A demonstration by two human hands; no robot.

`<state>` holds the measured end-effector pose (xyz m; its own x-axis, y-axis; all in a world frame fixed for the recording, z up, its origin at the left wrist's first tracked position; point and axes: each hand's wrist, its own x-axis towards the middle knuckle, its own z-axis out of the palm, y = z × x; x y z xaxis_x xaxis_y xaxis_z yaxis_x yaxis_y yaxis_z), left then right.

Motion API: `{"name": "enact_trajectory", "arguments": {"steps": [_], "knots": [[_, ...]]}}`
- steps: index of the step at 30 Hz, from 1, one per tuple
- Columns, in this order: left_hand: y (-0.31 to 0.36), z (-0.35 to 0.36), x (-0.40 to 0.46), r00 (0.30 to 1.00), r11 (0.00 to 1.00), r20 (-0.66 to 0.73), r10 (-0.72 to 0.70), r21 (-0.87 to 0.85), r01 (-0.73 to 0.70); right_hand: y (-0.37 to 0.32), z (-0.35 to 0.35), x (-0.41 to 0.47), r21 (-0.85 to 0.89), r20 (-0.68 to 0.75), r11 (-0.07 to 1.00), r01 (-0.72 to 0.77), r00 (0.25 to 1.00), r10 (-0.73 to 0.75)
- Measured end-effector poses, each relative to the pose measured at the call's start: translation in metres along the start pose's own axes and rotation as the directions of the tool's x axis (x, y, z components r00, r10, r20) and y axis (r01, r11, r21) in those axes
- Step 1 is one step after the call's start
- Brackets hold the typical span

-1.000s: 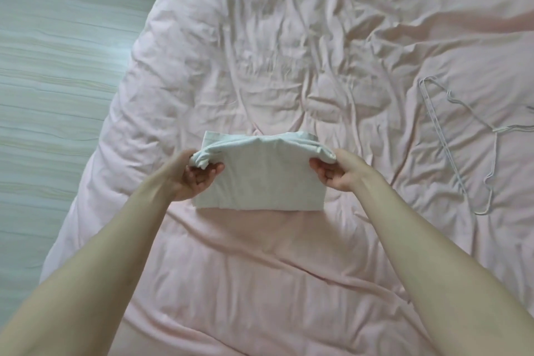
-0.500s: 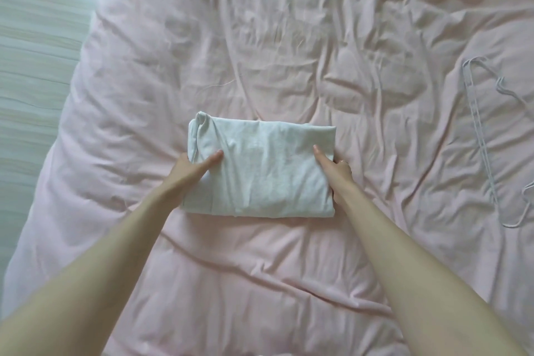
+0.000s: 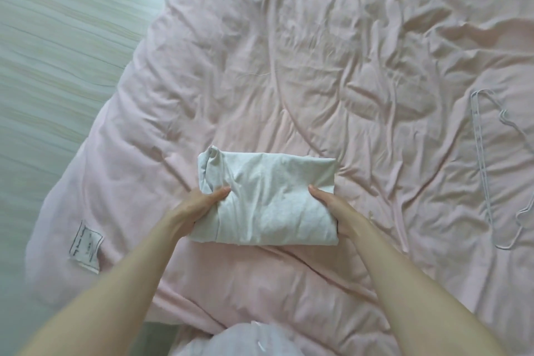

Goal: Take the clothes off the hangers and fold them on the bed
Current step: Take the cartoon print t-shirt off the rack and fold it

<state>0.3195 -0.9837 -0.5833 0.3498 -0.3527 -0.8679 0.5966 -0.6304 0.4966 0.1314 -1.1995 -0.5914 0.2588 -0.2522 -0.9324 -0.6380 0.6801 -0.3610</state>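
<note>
Far left: pale wood-grain floor (image 3: 52,46), then the edge of the bed under a crumpled pink quilt (image 3: 289,52), with a white sewn-in care label (image 3: 85,246) near the quilt's left border. Left hand (image 3: 196,205) grips the left end of the folded pale grey-white jersey garment (image 3: 268,199): thumb on top, pressing a crease into the cloth, the other fingers tucked under and hidden. The garment is a compact rectangle lying on the quilt near the bed's near edge, centre of view; its left end is bunched and rounded, less tidy than the right. Right hand (image 3: 335,208) clasps the right end the same way, thumb over the top, fingers underneath out of sight. The hands are apart, one at each end of the bundle. Well to the right, a thin white wire hanger (image 3: 488,182) lies flat on the quilt, bare. Judgement: this garment is off its hanger and its folding looks finished; the step in hand is lifting or squaring the bundle. Next move likely calls for an even two-sided lift so the loose left end does not unroll, then setting it aside.
</note>
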Motion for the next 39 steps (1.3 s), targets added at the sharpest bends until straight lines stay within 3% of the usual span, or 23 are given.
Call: {"name": "enact_trajectory", "arguments": {"steps": [4, 7, 10, 15, 20, 26, 28, 34, 39], "knots": [[-0.058, -0.007, -0.045, 0.996, 0.995, -0.087, 0.028, -0.095, -0.036, 0.029, 0.018, -0.028, -0.143, -0.005, 0.987, 0.079, 0.997, -0.08], [-0.106, -0.011, -0.088, 0.974, 0.971, -0.216, 0.063, -0.212, -0.11, 0.047, 0.035, -0.053, -0.291, 0.063, 0.949, 0.123, 0.992, -0.11], [-0.161, -0.02, -0.133, 0.954, 0.933, -0.3, -0.004, -0.344, -0.104, 0.064, 0.059, -0.08, -0.452, 0.166, 0.875, 0.175, 0.98, -0.11], [-0.261, -0.044, -0.206, 0.922, 0.805, -0.376, -0.085, -0.572, -0.159, 0.099, 0.135, -0.124, -0.651, 0.362, 0.683, 0.331, 0.927, -0.104], [-0.356, -0.063, -0.283, 0.863, 0.581, -0.469, -0.188, -0.762, -0.287, 0.163, 0.235, -0.165, -0.783, 0.502, 0.406, 0.471, 0.864, -0.036], [-0.468, -0.065, -0.369, 0.767, 0.3, -0.554, -0.323, -0.829, -0.473, 0.277, 0.349, -0.221, -0.768, 0.64, 0.044, 0.639, 0.768, 0.005], [-0.531, -0.063, -0.406, 0.73, 0.173, -0.548, -0.408, -0.832, -0.527, 0.351, 0.389, -0.249, -0.726, 0.675, -0.09, 0.681, 0.732, 0.089], [-0.646, -0.062, -0.468, 0.636, -0.026, -0.49, -0.597, -0.78, -0.625, 0.499, 0.449, -0.304, -0.588, 0.71, -0.263, 0.765, 0.644, 0.284], [-0.735, -0.055, -0.507, 0.535, -0.127, -0.423, -0.731, -0.686, -0.716, 0.618, 0.493, -0.338, -0.456, 0.696, -0.337, 0.824, 0.565, 0.443]]}}
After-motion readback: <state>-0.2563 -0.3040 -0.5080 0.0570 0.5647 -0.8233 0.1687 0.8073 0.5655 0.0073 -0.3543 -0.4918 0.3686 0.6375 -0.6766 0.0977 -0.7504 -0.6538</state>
